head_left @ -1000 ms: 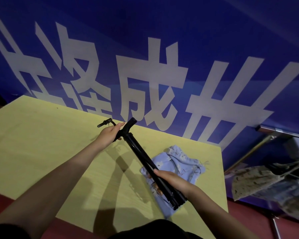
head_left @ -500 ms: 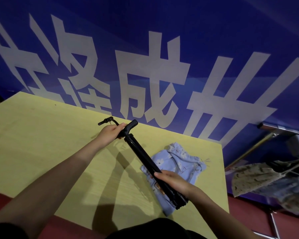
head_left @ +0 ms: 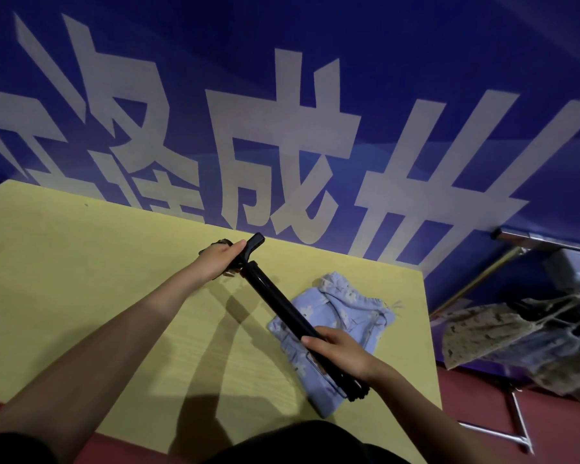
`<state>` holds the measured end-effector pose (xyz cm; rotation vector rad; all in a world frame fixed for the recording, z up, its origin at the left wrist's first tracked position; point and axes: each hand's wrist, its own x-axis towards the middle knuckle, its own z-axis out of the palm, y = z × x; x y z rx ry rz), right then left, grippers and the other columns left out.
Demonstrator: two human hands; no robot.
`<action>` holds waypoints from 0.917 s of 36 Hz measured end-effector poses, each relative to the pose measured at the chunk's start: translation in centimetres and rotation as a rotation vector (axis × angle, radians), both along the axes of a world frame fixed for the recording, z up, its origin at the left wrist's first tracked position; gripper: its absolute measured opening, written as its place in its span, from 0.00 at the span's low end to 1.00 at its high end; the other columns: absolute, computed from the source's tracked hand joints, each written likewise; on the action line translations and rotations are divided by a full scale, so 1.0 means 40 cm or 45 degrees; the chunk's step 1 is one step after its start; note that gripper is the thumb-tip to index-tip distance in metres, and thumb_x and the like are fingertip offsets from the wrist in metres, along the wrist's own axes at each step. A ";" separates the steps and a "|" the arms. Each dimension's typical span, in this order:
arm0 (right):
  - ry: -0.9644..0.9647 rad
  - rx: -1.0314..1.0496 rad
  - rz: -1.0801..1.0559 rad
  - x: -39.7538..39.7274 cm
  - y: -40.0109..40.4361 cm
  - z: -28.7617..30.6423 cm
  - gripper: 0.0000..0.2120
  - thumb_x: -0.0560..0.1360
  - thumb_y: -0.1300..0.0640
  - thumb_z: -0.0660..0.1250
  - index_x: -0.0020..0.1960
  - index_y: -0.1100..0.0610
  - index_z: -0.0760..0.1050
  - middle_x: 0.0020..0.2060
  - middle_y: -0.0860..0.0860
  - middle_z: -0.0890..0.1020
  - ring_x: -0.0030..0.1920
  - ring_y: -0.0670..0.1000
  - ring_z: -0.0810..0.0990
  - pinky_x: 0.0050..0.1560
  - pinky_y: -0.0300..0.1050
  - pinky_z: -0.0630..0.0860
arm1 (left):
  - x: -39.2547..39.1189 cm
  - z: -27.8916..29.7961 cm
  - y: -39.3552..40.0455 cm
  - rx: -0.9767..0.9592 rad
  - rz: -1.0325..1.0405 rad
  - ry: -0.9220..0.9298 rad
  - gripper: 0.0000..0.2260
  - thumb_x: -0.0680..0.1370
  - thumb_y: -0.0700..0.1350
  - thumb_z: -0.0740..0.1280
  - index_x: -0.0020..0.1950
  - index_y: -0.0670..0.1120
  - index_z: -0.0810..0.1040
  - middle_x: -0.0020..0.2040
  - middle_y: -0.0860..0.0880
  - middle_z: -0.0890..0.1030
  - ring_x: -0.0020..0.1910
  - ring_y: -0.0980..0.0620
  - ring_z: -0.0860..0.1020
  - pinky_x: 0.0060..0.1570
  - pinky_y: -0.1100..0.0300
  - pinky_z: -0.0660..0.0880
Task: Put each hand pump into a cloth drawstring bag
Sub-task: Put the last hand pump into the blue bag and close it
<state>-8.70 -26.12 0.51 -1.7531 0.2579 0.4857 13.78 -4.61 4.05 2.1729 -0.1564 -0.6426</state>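
Note:
A long black hand pump [head_left: 283,304] is held slanting above the yellow table [head_left: 81,296]. My left hand [head_left: 218,261] grips its T-handle at the far end. Near the foot end, my right hand [head_left: 340,351] grips the barrel. Under the pump's lower half lies a light blue flowered cloth drawstring bag [head_left: 352,316], flat on the table's right side. The pump's hose is mostly hidden behind my left hand.
A blue banner with large white characters [head_left: 282,145] stands right behind the table. To the right, beyond the table edge, a metal-framed rack [head_left: 516,413] holds patterned cloth bags [head_left: 503,336] over a red floor.
My left hand has closed further over the handle, and the hose end that stuck out to its left is now tucked behind the hand. The pump stays in both hands.

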 end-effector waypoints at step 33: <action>0.249 0.128 -0.069 -0.019 -0.067 -0.018 0.16 0.76 0.41 0.66 0.43 0.54 0.74 0.34 0.50 0.75 0.35 0.50 0.75 0.40 0.42 0.72 | -0.019 -0.031 0.000 -0.495 -0.027 0.453 0.16 0.80 0.48 0.64 0.57 0.36 0.78 0.35 0.42 0.79 0.28 0.52 0.73 0.29 0.63 0.69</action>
